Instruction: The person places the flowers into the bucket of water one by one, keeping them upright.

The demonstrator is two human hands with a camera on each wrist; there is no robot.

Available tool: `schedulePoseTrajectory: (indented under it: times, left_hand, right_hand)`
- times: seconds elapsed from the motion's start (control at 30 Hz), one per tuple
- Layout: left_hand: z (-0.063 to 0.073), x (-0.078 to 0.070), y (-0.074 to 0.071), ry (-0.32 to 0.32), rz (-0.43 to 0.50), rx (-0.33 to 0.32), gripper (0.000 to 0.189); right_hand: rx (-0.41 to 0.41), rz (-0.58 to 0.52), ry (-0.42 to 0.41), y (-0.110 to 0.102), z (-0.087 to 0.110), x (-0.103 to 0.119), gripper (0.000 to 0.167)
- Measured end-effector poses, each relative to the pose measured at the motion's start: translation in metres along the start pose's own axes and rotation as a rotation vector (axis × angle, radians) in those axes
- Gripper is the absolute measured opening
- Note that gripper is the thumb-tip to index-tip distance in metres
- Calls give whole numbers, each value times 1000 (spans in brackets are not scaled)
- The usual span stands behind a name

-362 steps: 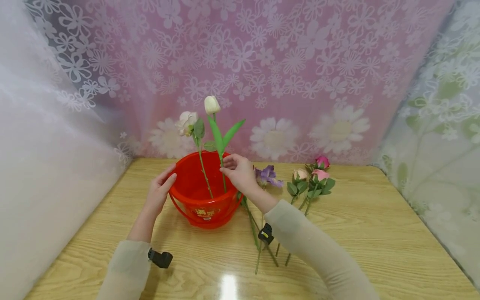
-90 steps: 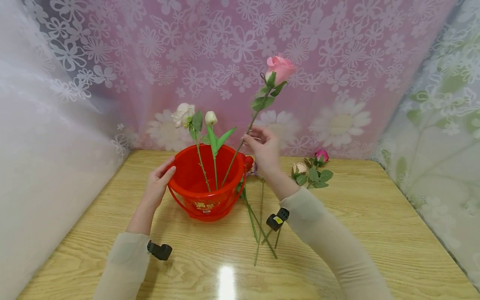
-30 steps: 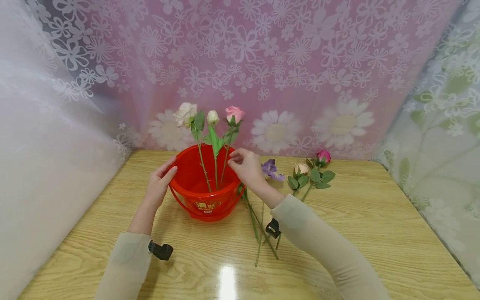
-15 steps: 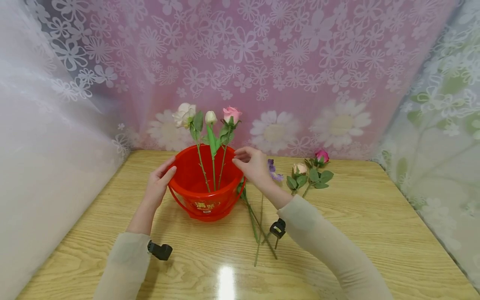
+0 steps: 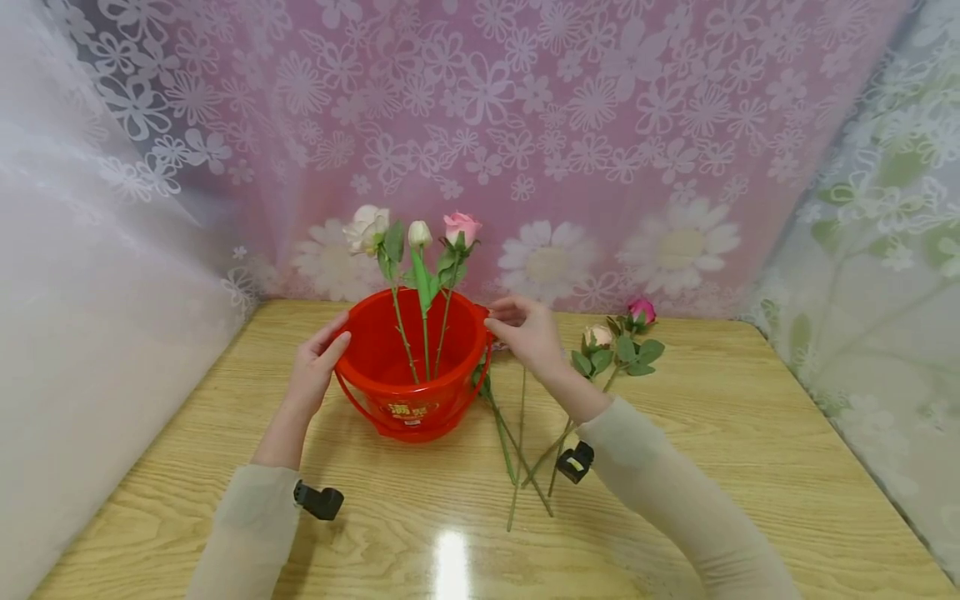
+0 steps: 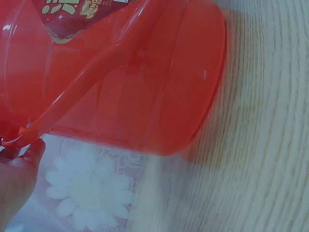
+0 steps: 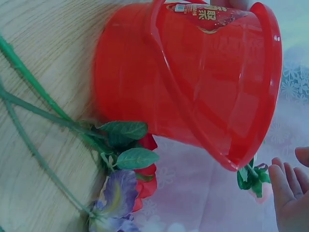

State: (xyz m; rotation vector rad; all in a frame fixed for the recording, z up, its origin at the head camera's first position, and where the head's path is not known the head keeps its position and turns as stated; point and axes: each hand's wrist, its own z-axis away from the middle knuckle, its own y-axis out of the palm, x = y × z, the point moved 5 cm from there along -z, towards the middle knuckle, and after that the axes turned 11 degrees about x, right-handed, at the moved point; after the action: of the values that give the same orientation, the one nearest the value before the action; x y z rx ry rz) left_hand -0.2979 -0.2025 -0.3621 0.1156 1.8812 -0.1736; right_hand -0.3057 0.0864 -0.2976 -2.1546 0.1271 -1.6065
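Observation:
A red plastic bucket (image 5: 420, 408) stands on the table with its handle lowered at the front. My left hand (image 5: 311, 367) holds its left rim, thumb and fingers at the edge; in the left wrist view that hand (image 6: 17, 176) is beside the handle joint. Inside the bucket a white rose (image 5: 367, 230), a white tulip (image 5: 420, 234) and a pink rose (image 5: 461, 228) stand upright, stems in the bucket. My right hand (image 5: 532, 337) is just past the right rim, holding nothing, fingers loosely bent. The right wrist view shows this hand (image 7: 292, 193) with its fingers extended beyond the rim.
Right of the bucket lie a peach rose (image 5: 598, 337), a magenta rose (image 5: 642, 312) and several crossing stems (image 5: 517, 467). A purple iris (image 7: 116, 198) and a red flower (image 7: 147, 179) lie close against the bucket. A flowered curtain (image 5: 487, 125) hangs behind the wooden table (image 5: 360, 533).
The tulip and then the pink rose have been put into the bucket. My right hand has let go of the pink rose and moved right; my left hand stays at the rim.

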Motion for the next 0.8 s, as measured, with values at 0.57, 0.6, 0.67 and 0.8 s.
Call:
schedulePoseTrajectory:
  times: [0.57, 0.6, 0.67, 0.8]
  left_hand:
    - [-1, 0, 0, 9, -17, -6, 48]
    - [-1, 0, 0, 6, -18, -6, 48]
    - [-1, 0, 0, 2, -13, -6, 48]
    - [-1, 1, 0, 1, -13, -7, 48]
  right_hand:
    - [-18, -33, 107, -31, 24, -28, 28]
    - [-17, -43, 117, -33, 26, -30, 28]
    - [-15, -73, 137, -36, 28, -35, 29]
    - [-25, -116, 167, -41, 34, -43, 30]
